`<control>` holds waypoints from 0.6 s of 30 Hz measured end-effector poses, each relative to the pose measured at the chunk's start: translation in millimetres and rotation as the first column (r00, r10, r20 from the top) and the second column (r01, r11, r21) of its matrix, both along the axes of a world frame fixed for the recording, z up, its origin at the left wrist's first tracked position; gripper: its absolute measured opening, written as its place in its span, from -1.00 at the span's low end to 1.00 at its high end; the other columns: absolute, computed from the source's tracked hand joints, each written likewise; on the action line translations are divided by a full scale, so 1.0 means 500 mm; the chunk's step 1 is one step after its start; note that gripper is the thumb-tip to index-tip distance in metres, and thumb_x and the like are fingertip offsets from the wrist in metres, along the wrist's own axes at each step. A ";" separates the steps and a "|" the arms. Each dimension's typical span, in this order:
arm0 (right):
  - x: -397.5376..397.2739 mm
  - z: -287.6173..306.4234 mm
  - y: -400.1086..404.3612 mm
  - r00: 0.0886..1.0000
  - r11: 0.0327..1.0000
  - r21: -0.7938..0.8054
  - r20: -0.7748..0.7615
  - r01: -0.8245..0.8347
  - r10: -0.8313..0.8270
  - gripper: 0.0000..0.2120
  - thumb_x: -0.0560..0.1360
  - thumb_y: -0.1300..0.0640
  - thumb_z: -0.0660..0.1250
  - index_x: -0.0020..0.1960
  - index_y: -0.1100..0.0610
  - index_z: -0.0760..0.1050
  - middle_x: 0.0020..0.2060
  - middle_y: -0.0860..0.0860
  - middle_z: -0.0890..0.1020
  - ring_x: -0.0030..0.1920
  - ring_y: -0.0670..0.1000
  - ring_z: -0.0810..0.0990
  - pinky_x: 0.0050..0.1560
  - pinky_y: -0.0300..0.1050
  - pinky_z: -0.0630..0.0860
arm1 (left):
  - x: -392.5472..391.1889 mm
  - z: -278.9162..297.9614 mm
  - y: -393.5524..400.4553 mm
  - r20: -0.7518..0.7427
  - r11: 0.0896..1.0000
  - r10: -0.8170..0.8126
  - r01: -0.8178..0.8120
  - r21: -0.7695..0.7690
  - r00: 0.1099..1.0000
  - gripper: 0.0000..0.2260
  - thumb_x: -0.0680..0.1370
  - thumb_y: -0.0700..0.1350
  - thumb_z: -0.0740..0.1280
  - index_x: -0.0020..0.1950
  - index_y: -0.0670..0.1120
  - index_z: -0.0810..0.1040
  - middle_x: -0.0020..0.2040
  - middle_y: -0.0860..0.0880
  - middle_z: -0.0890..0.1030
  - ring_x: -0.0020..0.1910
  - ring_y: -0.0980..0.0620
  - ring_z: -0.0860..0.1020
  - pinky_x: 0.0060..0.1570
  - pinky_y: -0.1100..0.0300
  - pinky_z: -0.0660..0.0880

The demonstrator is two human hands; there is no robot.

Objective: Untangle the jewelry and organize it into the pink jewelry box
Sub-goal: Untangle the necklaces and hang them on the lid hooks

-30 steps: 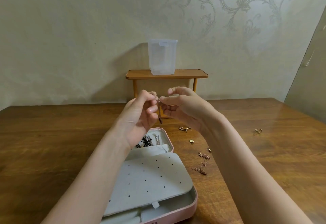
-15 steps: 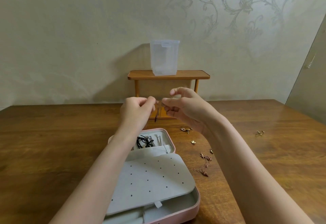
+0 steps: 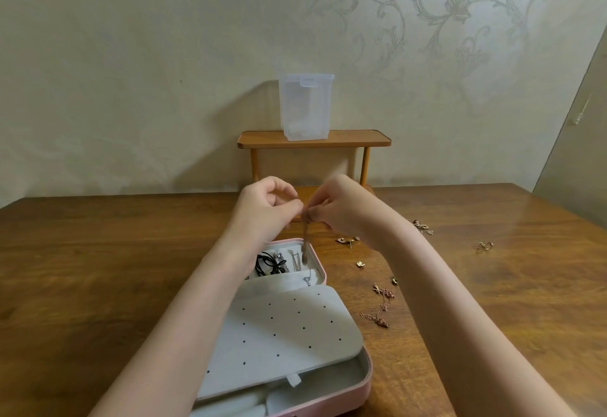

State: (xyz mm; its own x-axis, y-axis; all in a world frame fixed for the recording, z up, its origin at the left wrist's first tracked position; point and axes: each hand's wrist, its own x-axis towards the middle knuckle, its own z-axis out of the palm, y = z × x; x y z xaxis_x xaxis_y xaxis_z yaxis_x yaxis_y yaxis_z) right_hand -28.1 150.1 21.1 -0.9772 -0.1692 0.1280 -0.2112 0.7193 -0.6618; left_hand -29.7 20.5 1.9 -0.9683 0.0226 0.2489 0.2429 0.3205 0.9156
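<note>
Nearest the camera, the pink jewelry box (image 3: pixel 363 393) lies open on the wooden tabletop (image 3: pixel 98 285), a grey perforated insert (image 3: pixel 282 328) lifted over its near half. In the far compartment sit a black cord piece (image 3: pixel 267 264) and some silvery chains (image 3: pixel 295 260). To the right of the box, loose on the tabletop, lie a rose-gold necklace (image 3: pixel 379 306) and, farther out, several small earrings (image 3: pixel 348 241) and a ring-like piece (image 3: pixel 485 245).

Above the box's far end both hands meet — the left hand (image 3: pixel 262 209) and the right hand (image 3: pixel 341 206) each have their fingers curled, pinching the top of a thin rose-gold chain (image 3: pixel 306 239) that hangs straight down between them, its lower end just over the far compartment.

Beyond, against the wall, a small wooden shelf (image 3: pixel 313 139) stands on the tabletop, carrying a clear plastic container (image 3: pixel 306 106) — lidded and upright.
</note>
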 end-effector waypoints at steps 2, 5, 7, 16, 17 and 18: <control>0.000 0.001 0.001 0.999 1.000 0.008 0.053 0.006 -0.007 -0.83 0.56 0.25 0.24 -0.10 0.25 0.60 -0.40 0.02 0.46 -0.36 -0.05 0.38 -0.31 -0.25 0.36 | -0.003 -0.006 0.001 -0.058 0.997 0.072 -0.072 0.007 0.996 -0.85 0.49 -0.28 0.32 -0.20 -0.06 0.46 -0.33 -0.04 0.50 -0.34 0.09 0.45 -0.29 0.27 0.43; 0.003 0.001 0.000 0.992 0.997 -0.072 0.121 -0.020 0.028 -0.76 0.58 0.22 0.23 -0.24 0.20 0.54 -0.40 0.05 0.44 -0.33 -0.02 0.38 -0.21 -0.13 0.39 | -0.005 -0.008 0.006 -0.020 0.989 0.085 -0.082 0.119 0.996 -0.91 0.54 -0.20 0.32 -0.14 -0.07 0.44 -0.35 0.00 0.46 -0.43 0.18 0.44 -0.35 0.32 0.48; 0.005 0.001 0.000 0.986 0.993 -0.116 0.159 -0.037 0.055 -0.75 0.59 0.22 0.21 -0.22 0.22 0.55 -0.38 0.06 0.44 -0.32 -0.01 0.38 -0.23 -0.15 0.37 | -0.006 -0.005 0.006 0.044 0.980 0.035 -0.042 0.197 0.998 -0.89 0.58 -0.08 0.26 -0.10 -0.08 0.46 -0.42 0.04 0.39 -0.58 0.20 0.33 -0.30 0.28 0.46; 0.006 -0.006 0.012 0.946 0.927 -0.372 0.315 0.047 0.079 -0.77 0.61 0.33 0.04 -0.16 0.22 0.39 -0.27 0.10 0.39 -0.26 0.00 0.37 -0.26 -0.19 0.38 | -0.015 0.022 -0.040 0.241 0.554 -0.324 -0.023 0.832 0.915 -0.62 0.63 0.05 0.07 -0.20 -0.16 0.48 -0.49 0.03 0.33 -0.60 0.15 0.23 -0.60 0.36 0.31; 0.003 -0.007 0.013 0.949 0.922 -0.384 0.308 0.059 0.068 -0.76 0.61 0.33 0.03 -0.16 0.22 0.40 -0.26 0.10 0.39 -0.25 0.01 0.38 -0.25 -0.17 0.39 | -0.014 0.019 -0.042 0.253 0.708 -0.256 0.002 0.706 0.933 -0.67 0.62 0.04 0.12 -0.15 -0.14 0.51 -0.44 0.03 0.38 -0.56 0.16 0.28 -0.60 0.35 0.29; 0.002 -0.006 0.014 0.952 0.917 -0.394 0.298 0.064 0.062 -0.75 0.61 0.33 0.04 -0.17 0.22 0.41 -0.27 0.10 0.39 -0.26 0.01 0.38 -0.24 -0.16 0.39 | -0.014 0.015 -0.042 0.253 0.857 -0.183 0.028 0.514 0.950 -0.74 0.60 0.03 0.19 -0.10 -0.12 0.55 -0.36 0.03 0.44 -0.48 0.16 0.35 -0.56 0.35 0.32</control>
State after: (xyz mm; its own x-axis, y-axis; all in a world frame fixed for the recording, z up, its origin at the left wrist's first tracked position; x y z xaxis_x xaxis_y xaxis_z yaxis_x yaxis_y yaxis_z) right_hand -27.2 157.1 18.1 -0.9797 -0.1654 -0.1136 0.0418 0.3855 -0.9218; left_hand -36.5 -0.5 9.3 -0.9966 0.0766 -0.0289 -0.0445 -0.2106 0.9766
